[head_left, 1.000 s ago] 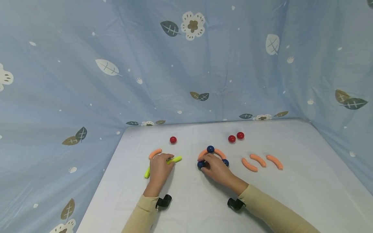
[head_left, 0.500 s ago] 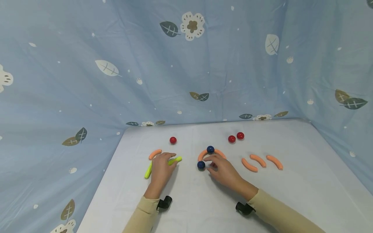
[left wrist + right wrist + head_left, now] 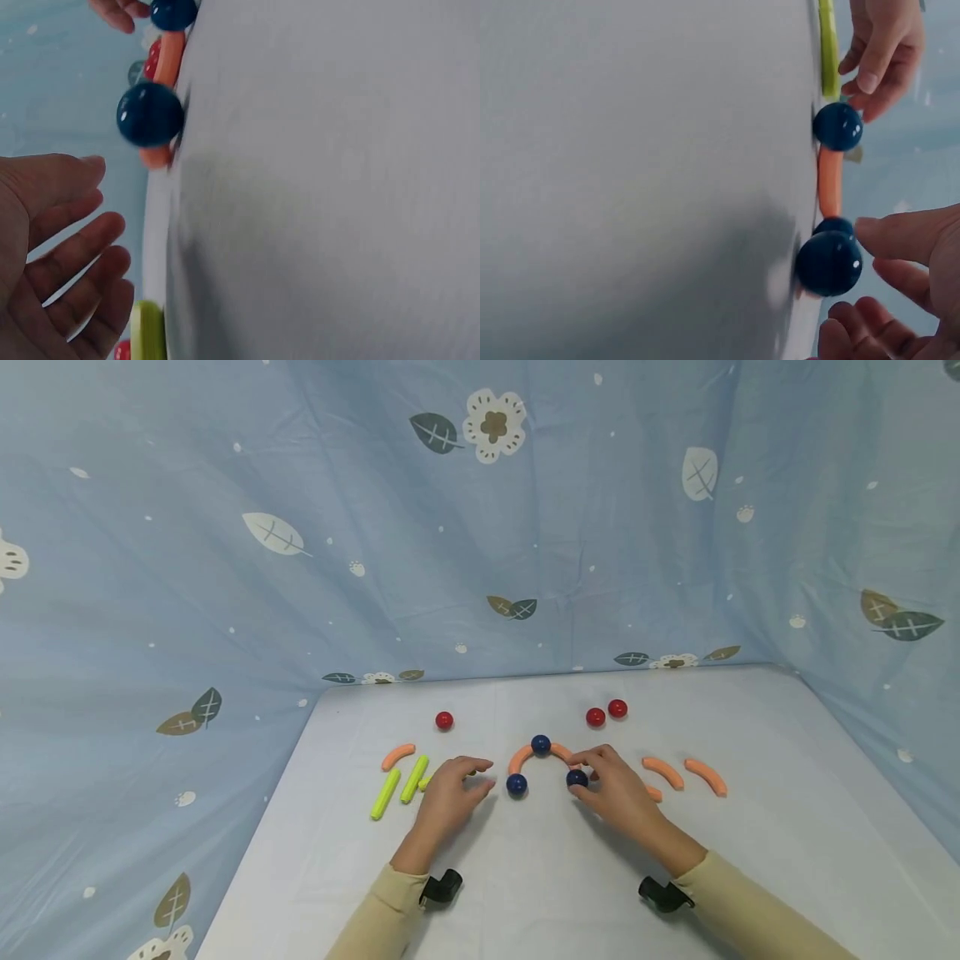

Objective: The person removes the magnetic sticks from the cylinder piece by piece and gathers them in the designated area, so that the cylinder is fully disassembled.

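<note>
An arc lies on the table, made of two curved orange sticks (image 3: 519,758) and three blue balls (image 3: 541,744). My right hand (image 3: 619,793) is at the arc's right end, thumb and index finger on either side of the blue ball (image 3: 829,262) there, with no firm pinch visible. My left hand (image 3: 452,797) hovers between the arc and the yellow-green rods (image 3: 386,794), fingers spread and holding nothing. In the left wrist view, a gap shows between its thumb and the nearest blue ball (image 3: 150,115). The left hand partly covers one rod.
One red ball (image 3: 444,721) lies at the back left, two more red balls (image 3: 596,717) at the back right. Loose curved orange sticks (image 3: 705,777) lie to the right, one partly behind my right hand; another orange stick (image 3: 398,756) is left. A patterned blue curtain (image 3: 480,527) stands behind.
My right hand has left the arc's left blue ball and moved right to the right-end one. The left hand has shifted right, off the yellow-green rods.
</note>
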Action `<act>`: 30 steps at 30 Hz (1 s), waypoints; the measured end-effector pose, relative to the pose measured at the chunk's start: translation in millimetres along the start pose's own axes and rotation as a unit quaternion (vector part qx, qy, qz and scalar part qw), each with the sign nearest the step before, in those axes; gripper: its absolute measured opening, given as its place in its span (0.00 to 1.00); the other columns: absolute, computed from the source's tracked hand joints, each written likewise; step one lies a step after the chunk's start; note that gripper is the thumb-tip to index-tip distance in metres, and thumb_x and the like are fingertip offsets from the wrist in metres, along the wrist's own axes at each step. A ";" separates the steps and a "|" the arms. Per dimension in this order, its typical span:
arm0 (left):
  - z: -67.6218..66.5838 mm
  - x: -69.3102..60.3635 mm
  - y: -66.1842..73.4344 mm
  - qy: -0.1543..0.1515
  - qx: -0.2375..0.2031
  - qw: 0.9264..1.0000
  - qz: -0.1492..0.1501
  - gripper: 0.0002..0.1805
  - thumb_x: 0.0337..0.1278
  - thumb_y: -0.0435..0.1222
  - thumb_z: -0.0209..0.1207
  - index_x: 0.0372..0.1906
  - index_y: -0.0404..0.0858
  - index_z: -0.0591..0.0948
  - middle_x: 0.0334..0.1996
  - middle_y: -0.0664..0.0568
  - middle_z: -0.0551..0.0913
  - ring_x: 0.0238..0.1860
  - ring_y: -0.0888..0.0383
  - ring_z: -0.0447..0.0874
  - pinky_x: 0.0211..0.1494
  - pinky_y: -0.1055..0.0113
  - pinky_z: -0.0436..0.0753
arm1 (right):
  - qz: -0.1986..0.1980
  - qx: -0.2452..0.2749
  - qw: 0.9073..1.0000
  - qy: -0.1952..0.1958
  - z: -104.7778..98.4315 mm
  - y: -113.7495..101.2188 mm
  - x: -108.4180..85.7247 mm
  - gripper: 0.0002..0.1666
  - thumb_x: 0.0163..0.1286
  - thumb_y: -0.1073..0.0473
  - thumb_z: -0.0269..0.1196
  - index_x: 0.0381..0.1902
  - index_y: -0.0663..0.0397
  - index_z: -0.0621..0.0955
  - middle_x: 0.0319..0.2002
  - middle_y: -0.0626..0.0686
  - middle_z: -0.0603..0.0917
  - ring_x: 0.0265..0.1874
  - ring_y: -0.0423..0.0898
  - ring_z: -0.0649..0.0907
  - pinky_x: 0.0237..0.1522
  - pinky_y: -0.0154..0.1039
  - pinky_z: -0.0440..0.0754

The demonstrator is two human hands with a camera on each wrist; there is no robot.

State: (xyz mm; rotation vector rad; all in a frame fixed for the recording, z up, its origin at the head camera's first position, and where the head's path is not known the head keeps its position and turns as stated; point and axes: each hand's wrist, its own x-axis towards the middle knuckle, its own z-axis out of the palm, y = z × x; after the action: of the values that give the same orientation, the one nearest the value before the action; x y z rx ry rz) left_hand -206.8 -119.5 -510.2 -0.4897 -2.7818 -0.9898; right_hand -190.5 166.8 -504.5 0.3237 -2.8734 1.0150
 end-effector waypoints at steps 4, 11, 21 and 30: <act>7.9 1.0 5.8 -0.032 -0.017 0.999 0.009 0.16 0.63 0.39 0.69 0.55 0.43 0.87 0.50 0.55 0.86 0.49 0.56 0.83 0.51 0.59 0.84 | 0.014 -0.007 1.000 -0.012 -0.4 7.3 1.5 0.19 0.63 0.59 0.74 0.51 0.50 0.83 0.45 0.54 0.78 0.39 0.47 0.80 0.37 0.41 0.81; 16.1 1.2 14.2 -0.070 -0.023 0.997 0.022 0.18 0.58 0.38 0.72 0.54 0.44 0.87 0.50 0.55 0.86 0.48 0.58 0.84 0.51 0.63 0.84 | 0.003 -0.002 1.000 -0.015 0.3 10.3 6.5 0.16 0.63 0.61 0.73 0.49 0.50 0.83 0.38 0.49 0.79 0.36 0.44 0.81 0.37 0.41 0.82; 15.5 -6.6 22.1 -0.113 -0.017 0.993 0.010 0.15 0.58 0.40 0.72 0.51 0.47 0.87 0.43 0.61 0.86 0.43 0.63 0.81 0.44 0.68 0.81 | 0.016 0.014 0.999 -0.028 4.6 2.5 21.7 0.17 0.66 0.65 0.69 0.53 0.53 0.84 0.46 0.52 0.82 0.39 0.45 0.83 0.42 0.43 0.85; 15.8 -11.8 32.4 -0.133 -0.026 0.990 0.048 0.16 0.60 0.40 0.71 0.53 0.45 0.88 0.40 0.62 0.87 0.41 0.66 0.81 0.44 0.71 0.81 | 0.001 0.008 0.999 -0.039 12.1 -6.0 33.3 0.18 0.66 0.67 0.67 0.54 0.53 0.85 0.48 0.54 0.83 0.38 0.45 0.81 0.40 0.42 0.83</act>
State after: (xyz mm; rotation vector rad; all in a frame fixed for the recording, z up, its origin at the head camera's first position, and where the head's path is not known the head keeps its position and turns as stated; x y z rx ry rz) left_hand -184.8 -88.8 -506.2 -0.8107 -2.9337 -1.0478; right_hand -221.6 148.9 -505.5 0.3708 -2.9362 1.0488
